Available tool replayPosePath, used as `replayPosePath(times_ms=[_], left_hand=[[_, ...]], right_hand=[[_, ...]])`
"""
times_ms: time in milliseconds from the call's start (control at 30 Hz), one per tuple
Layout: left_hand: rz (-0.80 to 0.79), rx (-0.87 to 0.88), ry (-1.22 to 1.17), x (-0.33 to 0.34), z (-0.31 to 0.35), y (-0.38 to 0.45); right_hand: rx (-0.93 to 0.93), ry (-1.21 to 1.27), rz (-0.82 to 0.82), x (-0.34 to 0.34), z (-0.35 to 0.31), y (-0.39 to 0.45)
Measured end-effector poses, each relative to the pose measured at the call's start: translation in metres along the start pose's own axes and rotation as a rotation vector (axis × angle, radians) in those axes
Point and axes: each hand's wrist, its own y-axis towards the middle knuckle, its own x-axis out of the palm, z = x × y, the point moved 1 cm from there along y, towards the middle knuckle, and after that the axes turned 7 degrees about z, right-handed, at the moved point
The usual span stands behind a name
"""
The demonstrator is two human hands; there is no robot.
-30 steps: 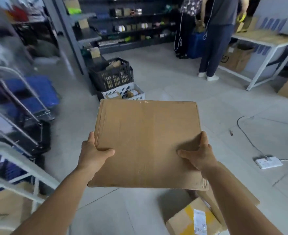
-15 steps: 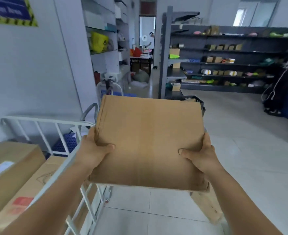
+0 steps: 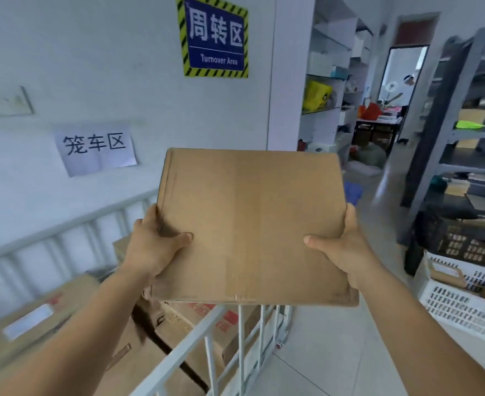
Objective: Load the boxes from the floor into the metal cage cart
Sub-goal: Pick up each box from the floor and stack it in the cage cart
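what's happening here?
A person is carrying a flat cardboard box, gripped at its two sides by the left hand and right hand. It is held in the air above the near rail of the white metal cage cart, which already holds several boxes. The carried box has not been set down yet.

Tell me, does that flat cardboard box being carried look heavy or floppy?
Probably light: the left hand and right hand hold the cardboard box up by its side edges alone. It looks fairly stiff, since the top panel stays flat with no sag. The plain cardboard seems unlikely to slip, though that is a guess.
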Motion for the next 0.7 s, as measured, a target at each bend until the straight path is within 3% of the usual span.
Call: replayPosePath(times_ms=[400,700], left_hand=[[0.249,-0.224,0.057,-0.2,-0.13,0.005],[0.33,-0.442,0.146,-0.28,-0.229,-0.024]], right_hand=[[-0.061,-0.052,-0.355,0.218,-0.077,-0.07],[-0.062,-0.219,-0.64,0.344,-0.085,-0.119]])
